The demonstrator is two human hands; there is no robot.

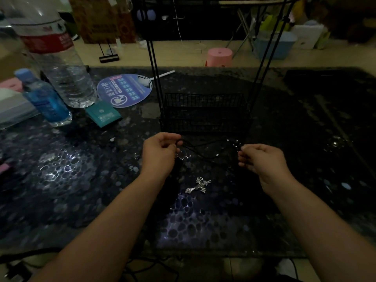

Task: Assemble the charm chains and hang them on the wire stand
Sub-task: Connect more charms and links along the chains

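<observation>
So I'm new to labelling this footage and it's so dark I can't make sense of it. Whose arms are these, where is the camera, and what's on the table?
There is no machine: these are a person's bare arms, filmed by one wide-angle camera worn on the head, looking forward and down. The left hand and right hand each pinch an end of a thin black cord stretched between them. Below it, a silver cross-shaped charm lies loose on the dark speckled tabletop. Just behind the hands stands a black wire stand with a basket base and tall uprights. To the left are a large clear water bottle, a small blue bottle, a round blue paper fan and a teal packet.
</observation>
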